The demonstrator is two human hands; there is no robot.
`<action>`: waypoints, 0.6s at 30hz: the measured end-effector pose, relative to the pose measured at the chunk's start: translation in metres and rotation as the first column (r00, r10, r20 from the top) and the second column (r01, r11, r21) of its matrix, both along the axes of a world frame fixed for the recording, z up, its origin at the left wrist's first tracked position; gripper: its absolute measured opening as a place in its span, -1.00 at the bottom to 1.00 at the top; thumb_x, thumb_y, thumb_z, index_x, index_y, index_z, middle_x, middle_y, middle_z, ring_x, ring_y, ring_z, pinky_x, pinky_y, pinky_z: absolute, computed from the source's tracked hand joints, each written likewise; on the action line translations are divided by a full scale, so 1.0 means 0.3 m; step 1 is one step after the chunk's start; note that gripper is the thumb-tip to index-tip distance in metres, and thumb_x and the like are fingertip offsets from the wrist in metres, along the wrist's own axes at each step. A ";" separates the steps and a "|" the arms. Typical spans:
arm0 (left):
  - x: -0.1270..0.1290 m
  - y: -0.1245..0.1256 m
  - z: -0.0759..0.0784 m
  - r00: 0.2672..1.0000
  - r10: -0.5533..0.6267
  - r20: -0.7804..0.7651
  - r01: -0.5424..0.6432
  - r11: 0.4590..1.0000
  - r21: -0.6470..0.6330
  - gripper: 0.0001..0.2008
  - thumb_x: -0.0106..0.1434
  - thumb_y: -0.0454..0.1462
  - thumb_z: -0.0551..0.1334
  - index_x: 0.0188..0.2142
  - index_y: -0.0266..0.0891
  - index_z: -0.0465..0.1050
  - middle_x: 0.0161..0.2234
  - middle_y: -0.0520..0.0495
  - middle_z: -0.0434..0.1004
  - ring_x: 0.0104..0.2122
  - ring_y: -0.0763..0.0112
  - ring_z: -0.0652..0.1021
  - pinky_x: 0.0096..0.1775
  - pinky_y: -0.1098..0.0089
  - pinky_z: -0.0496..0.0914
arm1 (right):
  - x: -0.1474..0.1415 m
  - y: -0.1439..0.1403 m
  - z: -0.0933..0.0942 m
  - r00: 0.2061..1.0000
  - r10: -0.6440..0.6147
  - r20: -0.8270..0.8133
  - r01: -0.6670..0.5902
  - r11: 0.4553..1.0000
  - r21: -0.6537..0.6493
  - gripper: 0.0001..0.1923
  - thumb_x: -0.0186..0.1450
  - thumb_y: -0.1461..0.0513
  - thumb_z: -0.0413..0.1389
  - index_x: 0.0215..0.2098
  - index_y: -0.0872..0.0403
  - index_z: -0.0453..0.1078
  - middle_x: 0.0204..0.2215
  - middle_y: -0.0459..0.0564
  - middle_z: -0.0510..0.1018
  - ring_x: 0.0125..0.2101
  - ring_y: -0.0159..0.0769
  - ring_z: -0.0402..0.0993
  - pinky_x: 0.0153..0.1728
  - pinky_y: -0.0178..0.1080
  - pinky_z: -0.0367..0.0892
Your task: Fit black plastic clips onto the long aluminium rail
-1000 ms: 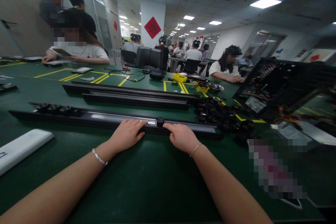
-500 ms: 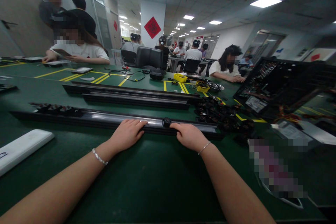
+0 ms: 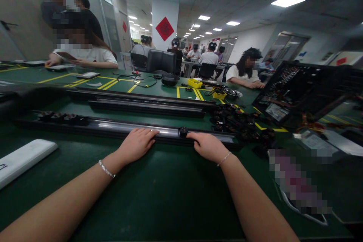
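Left hand [image 3: 137, 144] lies flat on the rail [image 3: 113, 128]; right hand [image 3: 208, 145] fingers touch the slider [image 3: 183, 132] at its 10 o'clock, grasping nothing. Uneven pressure could shift the rail across the surface [image 3: 170, 196].

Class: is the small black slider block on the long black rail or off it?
On: small black slider block sits in long black rail, beside right hand.

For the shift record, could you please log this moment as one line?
left hand: flat on rail | right hand: on rail beside small black slider | table: green

Green table [image 3: 159, 196] bears 3 black rails [image 3: 119, 127].
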State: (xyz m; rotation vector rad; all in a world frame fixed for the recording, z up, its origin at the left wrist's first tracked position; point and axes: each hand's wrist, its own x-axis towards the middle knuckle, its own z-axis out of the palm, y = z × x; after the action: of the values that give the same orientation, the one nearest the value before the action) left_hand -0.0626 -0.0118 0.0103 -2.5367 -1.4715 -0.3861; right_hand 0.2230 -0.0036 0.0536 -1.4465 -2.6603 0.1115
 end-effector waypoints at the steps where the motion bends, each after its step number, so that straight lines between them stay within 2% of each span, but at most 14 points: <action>1: 0.000 0.000 0.000 1.000 -0.003 0.002 0.003 1.000 -0.001 -0.65 0.30 -0.17 -0.04 0.05 -0.13 0.24 -0.16 -0.08 0.48 -0.19 0.29 0.46 -0.16 0.26 0.25 | 0.001 0.000 0.001 1.000 0.000 0.001 0.000 1.000 -0.003 -0.56 0.21 0.33 -0.09 0.04 -0.05 0.29 -0.05 -0.09 0.47 -0.08 -0.31 0.39 -0.04 -0.27 0.20; 18: 0.001 -0.002 0.009 1.000 0.000 0.008 0.000 1.000 -0.013 -0.65 0.30 -0.16 -0.05 0.03 -0.13 0.26 -0.14 -0.08 0.48 -0.15 0.28 0.46 -0.13 0.25 0.25 | 0.027 0.003 0.018 0.999 -0.030 0.015 0.030 0.999 -0.029 -0.65 0.20 0.28 -0.04 -0.05 -0.07 0.32 -0.11 -0.10 0.50 -0.15 -0.30 0.42 -0.12 -0.31 0.20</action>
State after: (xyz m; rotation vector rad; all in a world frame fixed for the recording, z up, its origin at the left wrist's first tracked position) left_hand -0.0623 -0.0125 0.0129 -2.5479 -1.4817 -0.3879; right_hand 0.2311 -0.0027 0.0589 -1.5012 -2.6579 0.1387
